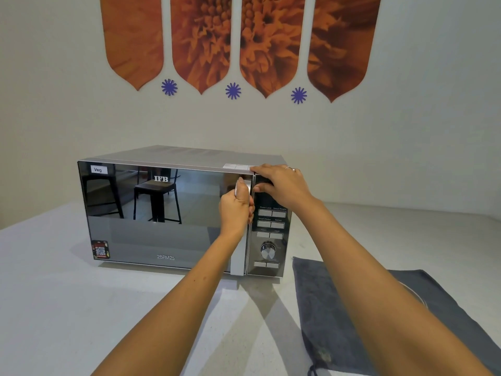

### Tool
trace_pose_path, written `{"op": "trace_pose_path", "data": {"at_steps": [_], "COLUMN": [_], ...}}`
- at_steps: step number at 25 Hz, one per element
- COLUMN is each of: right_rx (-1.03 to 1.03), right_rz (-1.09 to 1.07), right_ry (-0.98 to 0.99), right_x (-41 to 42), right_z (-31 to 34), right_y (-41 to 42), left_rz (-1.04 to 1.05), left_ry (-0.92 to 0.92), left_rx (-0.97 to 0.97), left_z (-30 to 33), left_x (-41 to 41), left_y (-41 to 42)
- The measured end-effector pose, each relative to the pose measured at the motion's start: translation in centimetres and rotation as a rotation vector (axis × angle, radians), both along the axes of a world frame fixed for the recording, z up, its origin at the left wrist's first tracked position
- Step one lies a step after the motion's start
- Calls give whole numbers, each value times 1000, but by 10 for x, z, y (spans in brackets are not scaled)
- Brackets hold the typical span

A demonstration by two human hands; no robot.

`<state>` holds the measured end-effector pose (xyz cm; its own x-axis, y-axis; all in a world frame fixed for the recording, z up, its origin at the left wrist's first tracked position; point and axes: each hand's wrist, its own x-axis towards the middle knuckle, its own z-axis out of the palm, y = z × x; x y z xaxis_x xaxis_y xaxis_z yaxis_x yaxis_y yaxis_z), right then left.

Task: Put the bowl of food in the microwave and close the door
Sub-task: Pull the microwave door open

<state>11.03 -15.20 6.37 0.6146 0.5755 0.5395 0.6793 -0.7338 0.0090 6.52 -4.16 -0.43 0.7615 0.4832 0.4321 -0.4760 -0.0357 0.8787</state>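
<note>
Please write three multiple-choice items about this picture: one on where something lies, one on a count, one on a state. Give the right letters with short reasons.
1. Where does the grey cloth lie?
A. On top of the microwave
B. On the counter, to the right of the microwave
C. Hanging on the wall

2. How many purple star shapes are on the wall?
A. Two
B. Three
C. Five

3. What is the state of the microwave door?
A. Shut
B. Wide open
C. Removed

Answers:
1 B, the cloth lies flat on the counter beside the control panel.
2 B, one sits between each pair of orange panels.
3 A, the door lies flush with the front while the left hand grips the handle.
</note>
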Motion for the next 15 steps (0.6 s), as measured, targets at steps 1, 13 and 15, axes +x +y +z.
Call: {"op": "trace_pose_path", "data": {"at_steps": [1,13,15], "right_rx": [2,30,46], "right_rz": [3,20,15], "right_ry": [2,10,20], "right_x": [0,1,-2], "right_z": [0,-2,-3], "right_y": [0,-1,1], "left_rz": [1,-25,-42], "left_ry": [2,14,33], "left_rx": [-3,-3,-2], "left_z": [0,1,0], "left_x": [0,-28,-42], "left_y": [0,-1,1]}}
